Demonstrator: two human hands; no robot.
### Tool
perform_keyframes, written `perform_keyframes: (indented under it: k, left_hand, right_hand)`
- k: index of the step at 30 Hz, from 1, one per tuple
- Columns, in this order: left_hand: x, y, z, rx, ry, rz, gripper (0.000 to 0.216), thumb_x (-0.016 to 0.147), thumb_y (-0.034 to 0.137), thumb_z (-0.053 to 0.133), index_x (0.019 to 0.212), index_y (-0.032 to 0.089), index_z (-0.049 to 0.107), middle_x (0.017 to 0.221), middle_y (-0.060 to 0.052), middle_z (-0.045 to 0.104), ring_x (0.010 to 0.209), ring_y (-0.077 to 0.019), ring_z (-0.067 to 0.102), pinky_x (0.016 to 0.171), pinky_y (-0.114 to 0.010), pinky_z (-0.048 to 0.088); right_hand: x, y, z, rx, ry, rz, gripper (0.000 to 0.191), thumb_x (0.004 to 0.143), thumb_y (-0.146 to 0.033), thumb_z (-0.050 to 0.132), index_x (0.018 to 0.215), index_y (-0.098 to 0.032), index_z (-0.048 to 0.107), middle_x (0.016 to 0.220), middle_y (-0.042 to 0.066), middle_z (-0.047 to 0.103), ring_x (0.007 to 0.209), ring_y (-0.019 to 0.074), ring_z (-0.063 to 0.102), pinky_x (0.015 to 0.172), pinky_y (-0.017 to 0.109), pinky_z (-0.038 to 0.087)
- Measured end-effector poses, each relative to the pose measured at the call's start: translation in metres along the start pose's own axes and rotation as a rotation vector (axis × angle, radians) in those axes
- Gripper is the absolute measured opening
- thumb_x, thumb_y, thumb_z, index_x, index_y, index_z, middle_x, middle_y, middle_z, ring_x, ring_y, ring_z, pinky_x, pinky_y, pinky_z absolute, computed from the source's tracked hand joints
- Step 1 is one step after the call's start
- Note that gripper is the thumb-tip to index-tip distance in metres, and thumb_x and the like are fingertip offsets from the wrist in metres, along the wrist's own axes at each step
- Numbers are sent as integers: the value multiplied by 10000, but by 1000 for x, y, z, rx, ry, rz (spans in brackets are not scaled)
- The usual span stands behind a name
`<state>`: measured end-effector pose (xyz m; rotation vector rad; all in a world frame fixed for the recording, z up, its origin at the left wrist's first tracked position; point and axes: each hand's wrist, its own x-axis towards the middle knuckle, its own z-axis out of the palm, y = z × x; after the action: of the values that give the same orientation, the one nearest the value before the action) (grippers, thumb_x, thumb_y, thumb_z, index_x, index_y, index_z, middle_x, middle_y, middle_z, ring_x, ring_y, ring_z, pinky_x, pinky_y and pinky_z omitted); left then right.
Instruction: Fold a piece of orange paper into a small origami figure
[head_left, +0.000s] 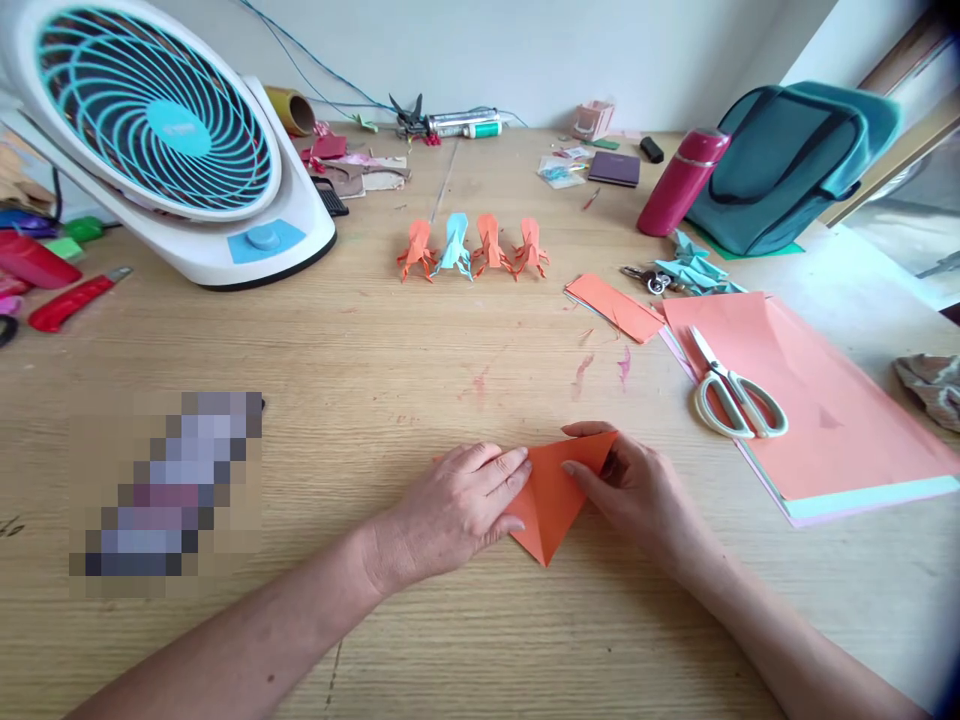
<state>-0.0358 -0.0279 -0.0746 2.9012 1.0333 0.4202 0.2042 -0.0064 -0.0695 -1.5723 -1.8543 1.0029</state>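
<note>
A folded sheet of orange paper [551, 490] lies on the wooden table in front of me, one corner pointing toward me. My left hand [469, 500] rests flat on its left part, fingers stretched out and pressing down, which hides that side. At the upper right corner, my right hand [637, 490] pinches the paper between thumb and fingers, and that edge looks slightly raised. Beyond my hands stand several folded paper insects in a row, among them a light blue one [455, 245] and an orange one [491, 245].
White-handled scissors [739, 395] lie on a stack of coloured paper [847, 420] at right. Folded orange strips [615, 307] sit nearby. A fan [165, 130] stands back left; a pink bottle [684, 182] and teal bag [787, 170] stand back right. A blurred-out object [169, 485] lies left.
</note>
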Motion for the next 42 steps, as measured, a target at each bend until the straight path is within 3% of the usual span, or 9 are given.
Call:
perform_keyframes:
  k: [3, 9, 18, 32, 42]
  left_hand:
    - [-1, 1, 0, -16, 3, -10, 559, 982, 483, 467, 1339, 63, 556, 1364, -164, 602, 1103, -295, 546, 913, -448, 525]
    - [-3, 2, -1, -44, -8, -35, 604, 993, 516, 410, 1375, 63, 526, 1414, -164, 564, 1142, -299, 520, 958, -455, 483]
    - [-4, 3, 1, -110, 2, -32, 656, 988, 553, 378, 1391, 51, 506, 1433, -196, 539, 1186, -309, 502, 979, -475, 467]
    - [-4, 3, -1, -107, 20, -43, 563, 995, 527, 384, 1291, 92, 583, 1420, -182, 549, 1113, -303, 506, 915, -479, 489]
    - [-4, 3, 2, -99, 22, -29, 487, 995, 465, 436, 1275, 96, 587, 1350, -188, 584, 1166, -307, 508, 948, -487, 476]
  right_hand:
    - [0, -1, 2, 8, -5, -9, 320, 874, -360, 608, 1148, -197, 632, 792, 11, 654, 607, 153, 537, 548, 274, 429]
    - [0, 0, 2, -11, -20, 11, 330, 881, -380, 594, 1160, -208, 630, 698, -16, 598, 595, 159, 518, 535, 276, 408]
    - [1, -1, 2, -44, -20, -16, 313, 880, -363, 591, 1146, -209, 648, 717, -6, 614, 599, 157, 521, 537, 275, 412]
    - [1, -4, 2, -44, -42, -26, 324, 863, -324, 591, 1163, -214, 647, 820, 8, 656, 640, 157, 534, 571, 278, 419]
    - [-1, -2, 1, -9, -64, -29, 358, 850, -311, 619, 1194, -215, 635, 883, 18, 693, 653, 154, 560, 602, 278, 459]
